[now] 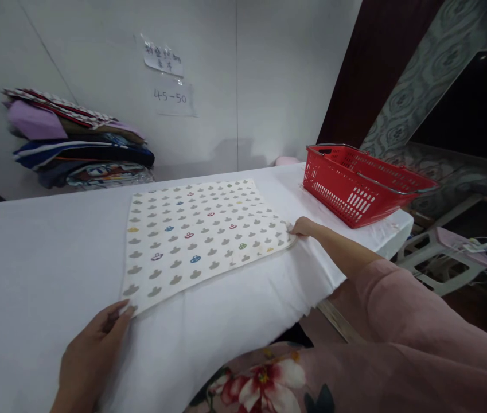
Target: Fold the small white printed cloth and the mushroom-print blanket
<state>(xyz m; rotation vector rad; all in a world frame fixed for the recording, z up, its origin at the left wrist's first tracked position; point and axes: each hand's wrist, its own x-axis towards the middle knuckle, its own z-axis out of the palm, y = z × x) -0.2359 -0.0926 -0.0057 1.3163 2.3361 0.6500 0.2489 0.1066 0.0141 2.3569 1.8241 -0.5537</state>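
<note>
A white cloth (200, 229) with rows of small grey, red, blue, green and yellow motifs lies spread out in front of me. My left hand (97, 344) pinches its near left corner between thumb and fingers. At the near right corner, my right hand (302, 226) grips the cloth's edge, its fingers partly hidden. The near edge runs taut between both hands, while the far part rests flat.
The cloth is on a table with a white cover (45, 258). A red plastic basket (350, 189) stands at the right end. Folded fabrics (80, 140) are stacked at the back left. Beyond the table's right end is a pale stool (454, 252). Paper notes (173, 97) hang on the wall.
</note>
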